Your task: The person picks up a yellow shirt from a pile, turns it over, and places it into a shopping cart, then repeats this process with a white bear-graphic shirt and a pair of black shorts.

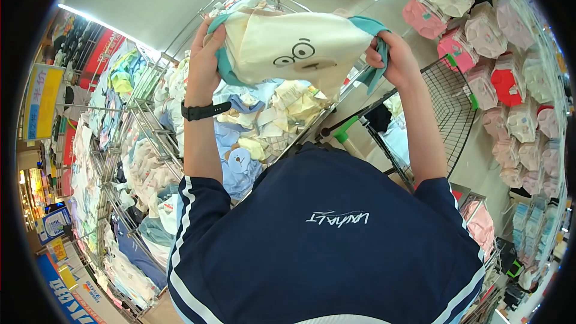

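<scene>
A cream children's shirt (264, 42) with teal sleeves and a printed cartoon face is stretched out between my hands, above a bin of loose clothes. My left hand (207, 54), with a black band on its wrist, grips the shirt near one teal sleeve. On the other side, the fingers of my right hand (393, 60) are closed around the opposite teal sleeve. The shirt hides part of the clothes pile (270, 114) below it. Blue, yellow and white garments lie jumbled there, among them a light blue one with a round bear face (239, 159).
A black wire shopping cart (451, 111) with green trim stands to the right, with clothes inside. Hanging packs of underwear (507, 87) line the right wall. Metal-railed bins (144, 138) of garments stand at left, near a yellow and blue sign (45, 102).
</scene>
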Action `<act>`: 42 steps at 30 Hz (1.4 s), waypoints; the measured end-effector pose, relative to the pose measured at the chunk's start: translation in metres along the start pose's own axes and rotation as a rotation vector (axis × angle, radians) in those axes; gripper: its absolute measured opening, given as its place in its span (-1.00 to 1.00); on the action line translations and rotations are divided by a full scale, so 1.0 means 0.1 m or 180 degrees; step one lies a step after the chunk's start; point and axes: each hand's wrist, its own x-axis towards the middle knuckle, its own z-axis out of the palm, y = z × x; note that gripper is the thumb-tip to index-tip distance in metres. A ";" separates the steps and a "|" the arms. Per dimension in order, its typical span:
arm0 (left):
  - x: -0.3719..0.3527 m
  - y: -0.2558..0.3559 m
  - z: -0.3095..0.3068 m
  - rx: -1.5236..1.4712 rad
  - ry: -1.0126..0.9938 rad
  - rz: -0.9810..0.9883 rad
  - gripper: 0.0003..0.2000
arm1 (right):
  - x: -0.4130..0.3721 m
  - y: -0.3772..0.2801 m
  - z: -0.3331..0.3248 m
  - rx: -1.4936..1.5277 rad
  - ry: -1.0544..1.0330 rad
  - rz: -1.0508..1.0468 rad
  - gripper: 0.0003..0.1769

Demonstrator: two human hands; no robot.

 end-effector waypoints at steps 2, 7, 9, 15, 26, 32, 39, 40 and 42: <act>-0.09 -0.06 0.04 -0.0371 -0.0004 -0.0048 -0.69 | -0.09 0.04 0.10 0.0141 0.0291 0.0056 -0.76; -0.25 -0.15 0.25 -0.0963 -0.0231 -0.0289 -0.66 | -0.16 0.07 0.18 0.1048 0.0646 0.0300 -0.66; -0.31 -0.13 0.34 -0.1066 -0.0280 -0.0296 -0.62 | -0.18 0.23 0.07 0.1343 -0.0208 0.0217 -0.61; -0.44 -0.17 0.39 -0.1245 -0.0564 -0.0437 -0.55 | -0.45 0.47 0.48 0.1021 -0.0003 0.0753 -0.59; -0.47 -0.13 0.37 -0.1352 -0.0371 -0.0511 -0.54 | -0.34 0.05 0.47 -0.0106 0.0813 -0.0310 -0.75; -0.45 -0.19 0.35 -0.1373 -0.0431 -0.0471 -0.55 | -0.31 0.14 0.41 0.0169 0.0894 -0.0176 -0.78; -0.41 -0.19 0.28 -0.0507 0.0061 -0.0401 -0.64 | -0.27 0.16 0.36 0.0262 0.0999 -0.0061 -0.77; -0.39 -0.23 0.25 -0.0125 0.0084 -0.0279 -0.66 | -0.27 0.16 0.35 0.0293 0.1011 -0.0059 -0.77; -0.34 -0.32 0.19 0.0637 0.0133 -0.0029 -0.69 | -0.27 0.16 0.39 0.0324 0.1049 -0.0157 -0.74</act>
